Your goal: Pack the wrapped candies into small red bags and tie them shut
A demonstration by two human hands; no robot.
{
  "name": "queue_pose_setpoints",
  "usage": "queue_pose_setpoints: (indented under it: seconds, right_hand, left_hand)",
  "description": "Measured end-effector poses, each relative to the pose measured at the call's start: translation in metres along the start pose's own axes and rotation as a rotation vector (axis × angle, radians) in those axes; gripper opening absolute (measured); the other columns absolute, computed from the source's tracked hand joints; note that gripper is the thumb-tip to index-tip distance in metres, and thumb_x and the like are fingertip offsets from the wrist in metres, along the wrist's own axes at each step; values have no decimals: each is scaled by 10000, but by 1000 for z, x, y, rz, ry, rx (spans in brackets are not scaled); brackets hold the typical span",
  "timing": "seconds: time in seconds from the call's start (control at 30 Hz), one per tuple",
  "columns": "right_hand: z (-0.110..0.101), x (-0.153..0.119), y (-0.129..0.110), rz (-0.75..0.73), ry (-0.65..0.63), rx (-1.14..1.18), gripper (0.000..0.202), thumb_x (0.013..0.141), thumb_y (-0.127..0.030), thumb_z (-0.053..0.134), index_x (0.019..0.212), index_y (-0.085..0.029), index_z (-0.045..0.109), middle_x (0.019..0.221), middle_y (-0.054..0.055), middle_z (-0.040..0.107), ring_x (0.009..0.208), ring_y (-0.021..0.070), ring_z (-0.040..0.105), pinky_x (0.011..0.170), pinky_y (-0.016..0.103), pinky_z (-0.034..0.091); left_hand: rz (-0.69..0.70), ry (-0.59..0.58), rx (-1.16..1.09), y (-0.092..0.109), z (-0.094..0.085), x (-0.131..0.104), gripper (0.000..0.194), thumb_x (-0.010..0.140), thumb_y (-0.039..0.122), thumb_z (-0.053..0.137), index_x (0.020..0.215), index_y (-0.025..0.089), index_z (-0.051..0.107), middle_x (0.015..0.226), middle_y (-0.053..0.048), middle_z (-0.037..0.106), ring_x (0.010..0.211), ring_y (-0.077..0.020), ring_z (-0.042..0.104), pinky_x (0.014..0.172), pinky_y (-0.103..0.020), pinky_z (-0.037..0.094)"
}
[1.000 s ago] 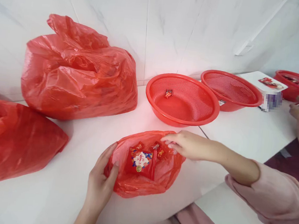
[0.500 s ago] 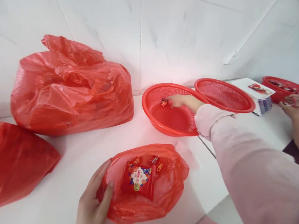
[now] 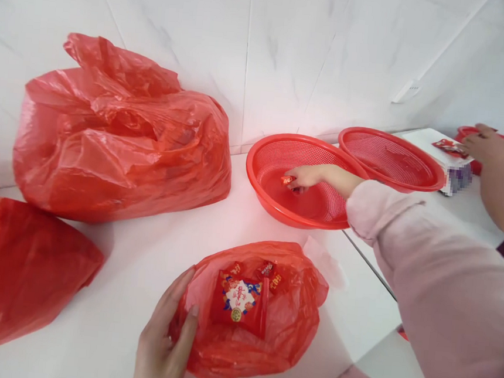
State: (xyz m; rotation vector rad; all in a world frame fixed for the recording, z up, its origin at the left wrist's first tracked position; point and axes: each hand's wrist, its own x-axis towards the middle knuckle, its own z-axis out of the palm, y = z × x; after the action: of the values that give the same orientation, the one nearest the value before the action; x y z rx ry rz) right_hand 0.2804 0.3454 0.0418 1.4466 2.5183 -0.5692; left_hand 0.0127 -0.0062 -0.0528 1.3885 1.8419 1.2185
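Observation:
My left hand grips the left rim of an open red plastic bag, thumb inside and fingers outside. In that bag lie a red square packet with a white and blue print and a few small red-wrapped pieces. My right hand reaches down into a red mesh basket. Its fingers are closed on a small red-wrapped candy, held just above the basket's floor; something dark shows under the fingers.
Two large red bags stand on the left, one partly cut off. A second red basket touches mine on the right. Farther right, a co-worker's hand is over another red basket, near a white box. A tiled wall runs behind.
My right hand has picked the candy up from the basket floor and drawn it slightly to the right. My left hand keeps its hold. The co-worker's hand has risen.

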Motion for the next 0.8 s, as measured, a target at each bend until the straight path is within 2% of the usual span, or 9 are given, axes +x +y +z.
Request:
queue_pose_setpoints:
  seconds: [0.07,0.13,0.23,0.37,0.5,0.6,0.67,0.73,0.8]
  right_hand:
    - [-7,-26,-11,-73,-58,204,213,919,-344,577,1007,-163,646,933,79,704,731,150,661,695,277,523]
    - [-10,-59,-26,-171,-94,521,284,945,-406,537,1085,-169,607,976,76,693,754,136,666,712,273,535]
    - [1,-114,-51,-296,-128,847,310,910,-418,607,1088,-163,612,943,62,683,814,136,666,731,258,539]
    - [53,-164,-75,-380,-236,1114,258,899,-349,641,1073,-158,640,987,68,683,823,126,664,721,252,546]
    - [112,-178,-80,-296,-235,1437,270,882,-346,656,1095,-181,640,1030,87,705,886,161,691,707,272,563]
    - [131,-179,-82,-215,-140,1384,315,879,-361,633,1143,-191,661,1069,99,714,894,176,693,707,293,574]
    - [132,-180,-84,-185,-9,1167,303,887,-326,603,1154,-209,685,1136,86,701,971,190,677,834,344,559]
    - [129,-182,-85,-172,120,941,309,895,-281,572,1176,-234,690,1228,69,673,1106,210,633,987,393,487]
    - [127,-183,-86,-173,203,815,330,907,-274,547,1212,-247,671,1285,61,648,1205,221,582,1066,419,418]
  left_hand:
    - [13,5,-10,1,0,0,456,908,366,551,1361,319,535,1438,-11,545,1331,-250,502,1118,-396,422]
    - [27,18,-9,2,1,1,454,902,365,556,1353,320,543,1424,-9,558,1320,-248,513,1102,-387,440]
    - [31,34,7,3,1,1,457,898,364,558,1352,311,545,1412,-13,568,1312,-245,520,1100,-388,439]
    - [19,41,8,5,2,2,462,899,363,547,1350,265,550,1414,-36,564,1317,-244,510,1121,-392,411]
    - [30,45,-6,8,3,2,468,895,372,542,1342,234,560,1404,-54,570,1313,-252,510,1121,-395,405]
    - [7,46,-23,12,4,2,466,900,367,535,1342,222,559,1400,-62,570,1309,-254,510,1140,-408,374]
    - [-11,46,-30,14,4,1,461,903,365,533,1339,220,561,1403,-64,567,1311,-255,507,1145,-414,365]
    - [-16,48,-31,16,5,1,451,904,367,531,1330,224,568,1402,-61,569,1316,-256,503,1145,-415,364]
    - [-10,53,-31,17,5,1,450,902,373,534,1324,222,573,1402,-60,570,1323,-255,496,1146,-406,363]
